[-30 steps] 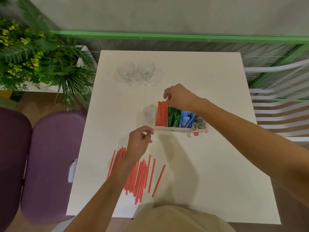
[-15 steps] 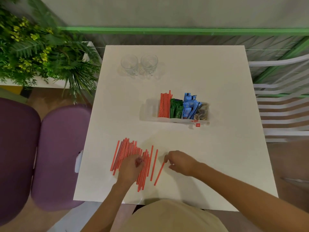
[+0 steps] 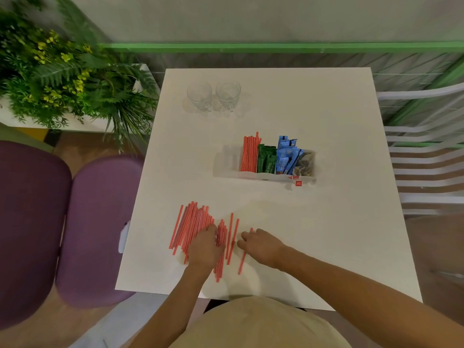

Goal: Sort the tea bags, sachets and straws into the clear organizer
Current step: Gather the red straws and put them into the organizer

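I am resting my left hand (image 3: 204, 247) on the loose straws (image 3: 190, 227), which are lying fanned out on the table (image 3: 326, 234) close to its near edge, toward the near left corner. My fingers are lying relaxed across them and closing round none that I can see. My right hand (image 3: 261, 247) is sitting just beside it, fingertips bent down onto a lone straw (image 3: 242, 262) that is lying a little apart from the pile. Whether I am pinching it or only touching it, I cannot tell. The clear organizer (image 3: 226, 162) is standing around the middle of the table, nearer the right edge than the left. It is holding a bundle of sorted straws (image 3: 248, 154), then green sachets (image 3: 266, 159), blue sachets (image 3: 286, 156) and, at its right end, tea bags (image 3: 305, 164). A small red tag (image 3: 298, 183) is lying on the table just in front of that end. Two glasses (image 3: 199, 94) are standing side by side near the far edge, toward the far left corner.
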Demonstrator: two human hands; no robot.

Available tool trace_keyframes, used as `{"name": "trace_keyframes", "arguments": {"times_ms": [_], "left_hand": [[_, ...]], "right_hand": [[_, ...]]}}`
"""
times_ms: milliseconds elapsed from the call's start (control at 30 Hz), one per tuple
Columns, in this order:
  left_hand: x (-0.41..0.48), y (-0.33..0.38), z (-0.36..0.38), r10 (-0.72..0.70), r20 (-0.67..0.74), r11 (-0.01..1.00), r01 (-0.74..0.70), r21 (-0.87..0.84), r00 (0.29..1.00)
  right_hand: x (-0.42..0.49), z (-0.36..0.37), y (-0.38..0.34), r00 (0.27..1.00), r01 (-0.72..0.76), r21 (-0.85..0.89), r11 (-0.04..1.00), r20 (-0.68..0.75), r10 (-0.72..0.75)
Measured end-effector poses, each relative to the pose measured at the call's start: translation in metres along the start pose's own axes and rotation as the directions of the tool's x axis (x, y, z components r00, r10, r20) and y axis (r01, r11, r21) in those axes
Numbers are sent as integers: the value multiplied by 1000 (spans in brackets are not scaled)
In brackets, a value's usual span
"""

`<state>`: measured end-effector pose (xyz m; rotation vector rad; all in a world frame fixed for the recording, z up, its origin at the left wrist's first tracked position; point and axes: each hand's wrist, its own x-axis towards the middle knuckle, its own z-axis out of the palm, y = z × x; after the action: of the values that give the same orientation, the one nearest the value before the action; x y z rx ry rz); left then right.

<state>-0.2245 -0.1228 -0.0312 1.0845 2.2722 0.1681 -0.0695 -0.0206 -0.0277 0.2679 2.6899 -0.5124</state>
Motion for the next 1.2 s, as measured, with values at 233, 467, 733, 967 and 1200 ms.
{"name": "trace_keyframes", "arguments": {"times_ms": [233,467,733,967,1200], "left_hand": [[2,-2,-3,-74,23,991,76,-107,997],[0,-9,-7,-113,27,970,116,-211,993],[-2,-5,-19,-117,90,894,144,-425,989],[-5,20,-19,17,151,815,74,-575,988],[-11,45,-15,3,151,720,103,-687,989]], "right_hand": [[-9,3,7,998,5,-25,1000,58,-4],[-12,12,12,994,-73,156,985,91,60],[-9,-1,7,840,-329,906,268,150,522],[-3,-19,-8,832,-207,976,-72,214,511],[-7,-25,-4,818,-159,969,-189,236,525]]}}
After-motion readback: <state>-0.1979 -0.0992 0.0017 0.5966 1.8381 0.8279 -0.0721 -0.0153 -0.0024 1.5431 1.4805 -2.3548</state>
